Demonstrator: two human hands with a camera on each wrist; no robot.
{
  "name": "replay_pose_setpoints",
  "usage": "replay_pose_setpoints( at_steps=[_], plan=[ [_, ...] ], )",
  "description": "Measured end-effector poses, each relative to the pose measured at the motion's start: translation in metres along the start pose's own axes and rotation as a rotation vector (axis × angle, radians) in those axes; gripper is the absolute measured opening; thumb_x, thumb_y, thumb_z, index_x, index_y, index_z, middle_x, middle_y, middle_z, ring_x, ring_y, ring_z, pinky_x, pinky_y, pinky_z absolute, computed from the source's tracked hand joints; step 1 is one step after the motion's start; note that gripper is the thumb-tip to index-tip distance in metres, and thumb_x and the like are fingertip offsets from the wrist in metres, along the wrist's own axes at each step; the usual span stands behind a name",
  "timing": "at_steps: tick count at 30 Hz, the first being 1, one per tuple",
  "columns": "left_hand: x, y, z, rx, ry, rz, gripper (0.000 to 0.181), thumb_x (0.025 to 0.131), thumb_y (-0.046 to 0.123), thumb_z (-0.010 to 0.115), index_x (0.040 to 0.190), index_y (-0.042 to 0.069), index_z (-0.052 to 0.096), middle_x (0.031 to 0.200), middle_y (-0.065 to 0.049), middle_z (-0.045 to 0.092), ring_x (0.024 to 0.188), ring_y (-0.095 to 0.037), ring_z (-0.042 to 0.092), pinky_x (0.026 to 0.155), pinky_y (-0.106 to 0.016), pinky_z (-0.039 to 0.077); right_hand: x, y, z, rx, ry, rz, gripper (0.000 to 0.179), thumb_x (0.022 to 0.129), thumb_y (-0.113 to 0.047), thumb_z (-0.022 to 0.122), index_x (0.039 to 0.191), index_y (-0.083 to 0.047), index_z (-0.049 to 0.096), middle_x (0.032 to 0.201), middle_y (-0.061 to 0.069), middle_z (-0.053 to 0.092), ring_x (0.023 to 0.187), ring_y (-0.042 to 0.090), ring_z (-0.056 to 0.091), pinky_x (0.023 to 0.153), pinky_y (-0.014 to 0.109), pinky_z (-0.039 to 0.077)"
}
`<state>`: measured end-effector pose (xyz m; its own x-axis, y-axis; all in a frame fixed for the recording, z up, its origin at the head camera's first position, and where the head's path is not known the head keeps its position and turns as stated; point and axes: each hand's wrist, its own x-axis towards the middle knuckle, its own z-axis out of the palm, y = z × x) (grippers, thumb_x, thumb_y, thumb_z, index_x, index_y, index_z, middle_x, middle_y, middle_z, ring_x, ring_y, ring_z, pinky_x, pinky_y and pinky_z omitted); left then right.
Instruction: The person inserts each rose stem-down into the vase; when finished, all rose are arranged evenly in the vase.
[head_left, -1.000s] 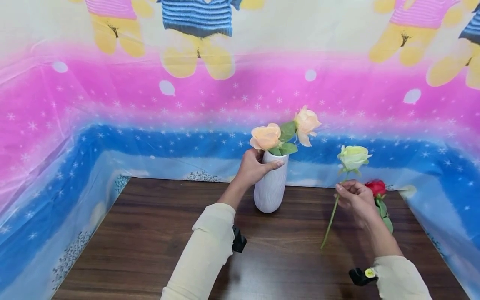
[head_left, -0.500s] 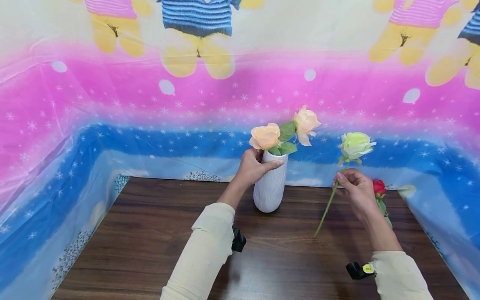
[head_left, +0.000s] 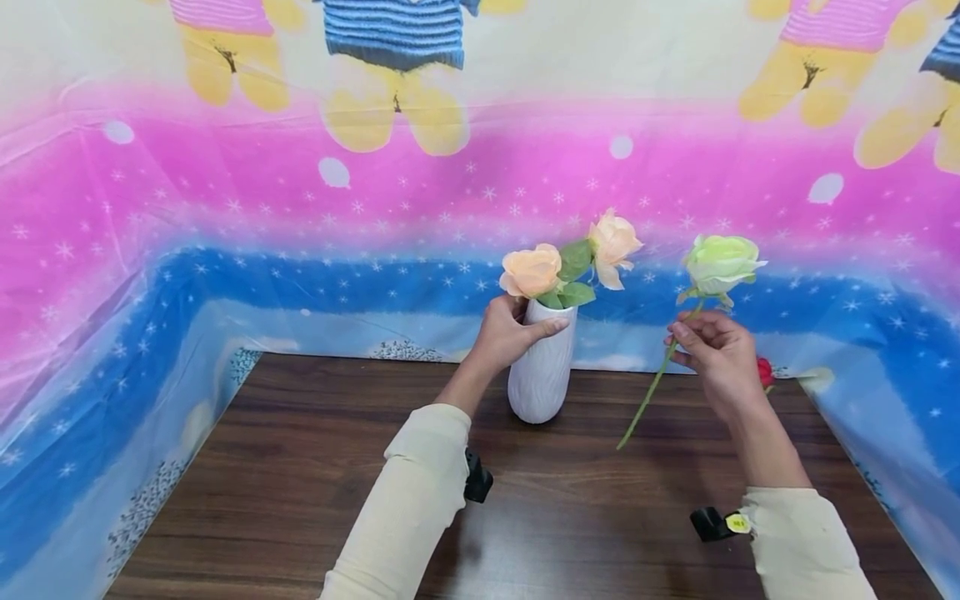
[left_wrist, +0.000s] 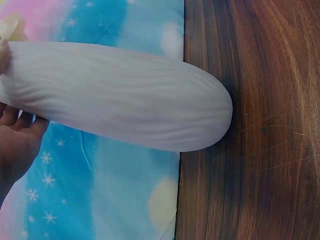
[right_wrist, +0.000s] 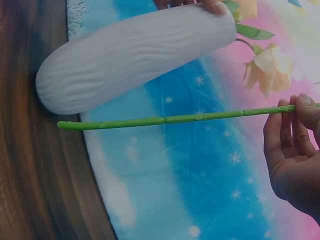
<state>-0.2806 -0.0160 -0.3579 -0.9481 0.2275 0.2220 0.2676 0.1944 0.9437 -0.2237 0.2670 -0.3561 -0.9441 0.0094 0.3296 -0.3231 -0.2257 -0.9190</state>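
Observation:
A white ribbed vase (head_left: 542, 375) stands on the wooden table, two peach roses (head_left: 531, 272) with green leaves in its mouth. My left hand (head_left: 510, 335) grips the vase near its rim, thumb across the front; the left wrist view shows the vase wall (left_wrist: 120, 95) and the fingers around its upper end. To the right, my right hand (head_left: 716, 354) pinches the stem of a pale green rose (head_left: 723, 265) just below the bloom. Its bare stem (right_wrist: 165, 120) slants down toward the vase's side, clear of it in the head view.
A red rose (head_left: 764, 372) lies at the table's right, mostly hidden behind my right hand. Behind the dark wooden table (head_left: 300, 467) hangs a printed cloth (head_left: 420, 208) in pink and blue, which also runs along both sides.
My right hand has risen with the green rose, and the stem's lower end has swung up and left. More of the red rose is now hidden. The left hand and vase stay put.

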Motion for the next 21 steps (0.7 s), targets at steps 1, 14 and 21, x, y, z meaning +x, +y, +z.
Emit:
replay_pose_setpoints(
  at_steps=[1,14,21],
  plan=[
    [0.0,0.0,0.0,0.0,0.001,-0.002,0.06,0.088,0.022,0.081,0.142,0.01,0.056,0.136,-0.012,0.066,0.124,-0.028,0.066,0.102,-0.044,0.057,0.002,-0.002,0.001,0.01,-0.007,-0.011,0.016,0.099,-0.002,0.061,0.099,-0.012,0.074,0.089,-0.005,0.078,0.079,0.006,0.074,0.069,0.021,0.062],
    [0.002,0.005,-0.001,-0.014,0.007,0.01,0.06,0.088,0.022,0.081,0.142,0.009,0.056,0.136,-0.013,0.065,0.124,-0.028,0.066,0.102,-0.045,0.056,0.025,-0.04,0.022,0.109,0.02,-0.152,0.013,0.098,-0.004,0.062,0.102,-0.002,0.074,0.089,0.003,0.078,0.079,0.012,0.074,0.071,0.025,0.063],
    [-0.001,-0.001,0.0,-0.021,0.004,-0.003,0.059,0.088,0.024,0.081,0.141,0.01,0.056,0.134,-0.012,0.066,0.122,-0.027,0.067,0.1,-0.044,0.057,0.036,-0.055,0.036,0.142,0.056,-0.217,0.012,0.096,0.0,0.063,0.104,-0.004,0.071,0.084,0.004,0.077,0.074,0.015,0.073,0.068,0.025,0.063]
  ],
)
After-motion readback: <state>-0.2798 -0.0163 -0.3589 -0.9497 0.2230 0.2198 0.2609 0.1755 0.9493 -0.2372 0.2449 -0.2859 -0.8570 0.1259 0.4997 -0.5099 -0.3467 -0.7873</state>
